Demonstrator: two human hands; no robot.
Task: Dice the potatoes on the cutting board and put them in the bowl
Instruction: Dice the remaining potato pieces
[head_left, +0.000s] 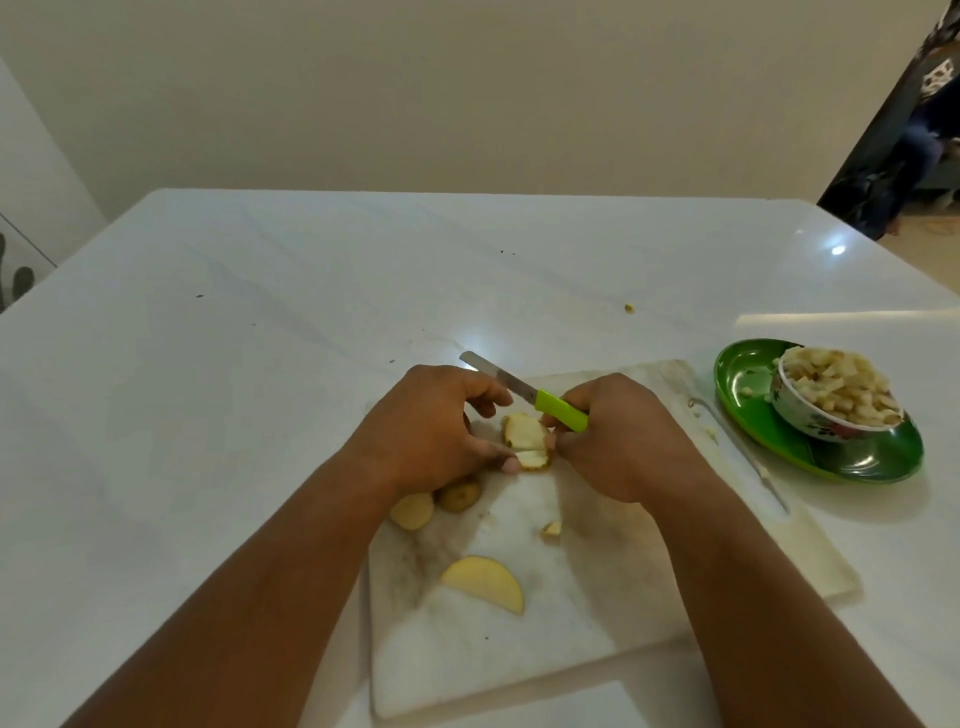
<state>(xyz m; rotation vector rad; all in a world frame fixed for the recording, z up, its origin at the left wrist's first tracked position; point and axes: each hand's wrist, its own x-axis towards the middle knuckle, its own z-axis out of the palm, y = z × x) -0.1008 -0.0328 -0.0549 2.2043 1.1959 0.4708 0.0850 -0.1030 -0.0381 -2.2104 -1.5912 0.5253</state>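
**Potato slices under both hands at the centre of the board**

At the centre of the frame, the right hand (618, 441) has its fingers curled round the green handle of a knife (524, 392), and the blade slants up and left, clear of the food, passing behind the knuckles of the left hand (441, 431). The left hand's fingers are bent over a stack of potato slices (525, 441); its thumb tip touches the lower edge of the stack, while the other fingertips curl just above it. The slices lie on a white cutting board (597, 597), which fills the lower middle of the frame.

Just below the left wrist, at the board's left edge, sit two small potato pieces (434, 504), one pale, one with brown skin. A half-moon slice (485, 583) lies lower down on the board, and a small wedge (551, 530) lies between it and the stack.

At the right of the frame, just beside the board, a patterned bowl (810, 415) heaped with diced potato (836, 384) stands on a green plate (852, 457). A few bits lie on the plate to the left of the bowl. Everything rests on a white countertop (260, 338), with one tiny scrap (629, 308) lying well above the board.
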